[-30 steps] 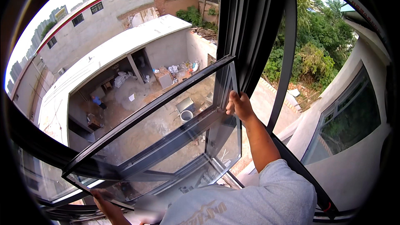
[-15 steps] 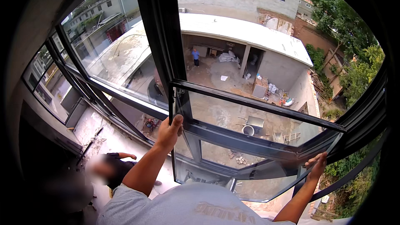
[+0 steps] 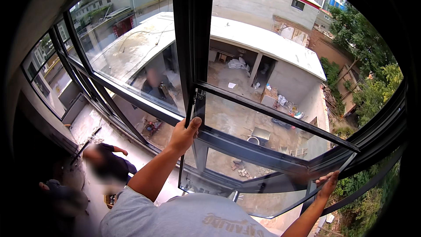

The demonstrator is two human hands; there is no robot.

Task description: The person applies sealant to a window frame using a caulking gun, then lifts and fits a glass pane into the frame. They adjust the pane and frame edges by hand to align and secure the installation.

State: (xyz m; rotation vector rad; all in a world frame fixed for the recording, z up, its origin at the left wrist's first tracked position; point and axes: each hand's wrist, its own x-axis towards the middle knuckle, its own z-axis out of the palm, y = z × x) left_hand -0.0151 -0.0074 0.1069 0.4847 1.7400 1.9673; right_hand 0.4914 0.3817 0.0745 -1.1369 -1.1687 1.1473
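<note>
A large clear glass pane with a dark edge strip hangs tilted in front of me, its top edge sloping down to the right. My left hand grips its left edge, thumb up, beside the dark upright post of a window frame. Lower down, my right hand holds the right edge, fingers closed round it. The top left corner is close to the post; whether they touch I cannot tell. Through the glass shows the frame's lower rail.
At lower left, a person in dark clothes bends over the pale floor; another dark-clothed figure is nearer. A small box stands by my left elbow. Glazed window panels run along the left. Outside, a courtyard lies well below.
My view has turned slightly left, so the post and the pane's top left corner appear further right. Both hands keep their hold. The dark-clothed person at left has shifted a little.
</note>
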